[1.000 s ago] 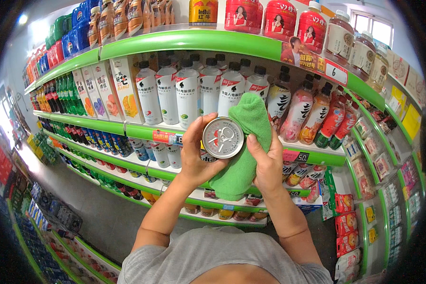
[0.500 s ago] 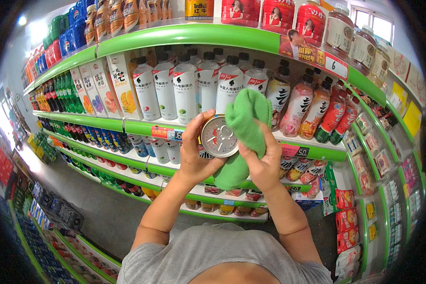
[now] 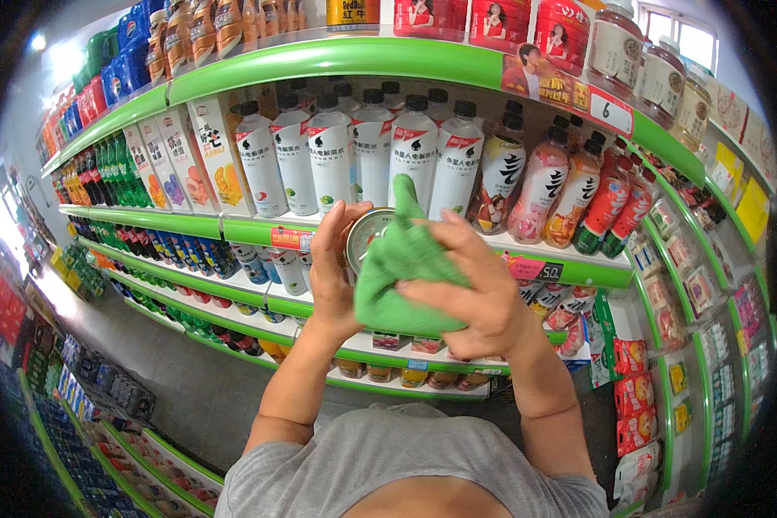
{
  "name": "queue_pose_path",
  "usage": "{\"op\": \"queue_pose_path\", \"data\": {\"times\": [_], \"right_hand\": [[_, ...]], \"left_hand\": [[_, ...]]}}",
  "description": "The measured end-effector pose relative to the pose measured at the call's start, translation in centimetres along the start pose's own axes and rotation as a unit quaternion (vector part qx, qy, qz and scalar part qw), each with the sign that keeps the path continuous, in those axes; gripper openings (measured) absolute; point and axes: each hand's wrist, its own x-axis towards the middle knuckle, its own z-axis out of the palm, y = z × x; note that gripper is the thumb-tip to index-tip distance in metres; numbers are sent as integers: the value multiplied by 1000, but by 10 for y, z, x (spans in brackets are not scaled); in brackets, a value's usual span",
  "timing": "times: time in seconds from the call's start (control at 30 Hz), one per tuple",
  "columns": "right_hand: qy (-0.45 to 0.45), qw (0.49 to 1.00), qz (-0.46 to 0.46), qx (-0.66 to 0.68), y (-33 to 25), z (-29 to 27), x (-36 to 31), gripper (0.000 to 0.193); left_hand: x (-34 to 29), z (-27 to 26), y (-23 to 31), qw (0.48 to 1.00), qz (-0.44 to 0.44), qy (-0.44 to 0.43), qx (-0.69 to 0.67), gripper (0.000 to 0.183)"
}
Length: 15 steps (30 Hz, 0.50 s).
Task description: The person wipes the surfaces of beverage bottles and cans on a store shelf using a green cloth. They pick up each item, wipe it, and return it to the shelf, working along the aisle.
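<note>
My left hand (image 3: 330, 263) is wrapped round a metal can (image 3: 359, 241), whose round top faces me. A green cloth (image 3: 406, 274) lies over the right part of the can's top and hides most of it. My right hand (image 3: 479, 289), slightly blurred, grips the cloth from the right with fingers bent over it. Both hands are in front of the middle shelf, where white plastic bottles (image 3: 331, 164) with black caps stand in rows.
Green-edged shelves (image 3: 337, 67) curve across the view, packed with drinks. Pink and orange bottles (image 3: 539, 192) stand at right, tall juice cartons (image 3: 219, 155) at left. Red packets (image 3: 634, 393) hang at the lower right. Grey floor (image 3: 190, 363) runs below, with another shelf row at lower left.
The green cloth has moved left and down across the can's top, covering more of it. My right hand has turned, its fingers now reaching over the cloth. The can has shifted slightly left.
</note>
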Motion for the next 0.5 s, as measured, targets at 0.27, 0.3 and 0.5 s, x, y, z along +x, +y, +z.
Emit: {"op": "queue_pose_path", "data": {"times": [0.27, 0.3, 0.5], "right_hand": [[317, 843, 318, 296, 9, 29, -26, 27], [290, 857, 327, 274, 7, 30, -27, 28], [261, 872, 320, 264, -1, 39, -23, 29]], "left_hand": [[7, 5, 20, 724, -483, 55, -489, 53], [5, 5, 18, 699, -507, 58, -500, 52], [1, 11, 2, 528, -526, 56, -664, 54]]}}
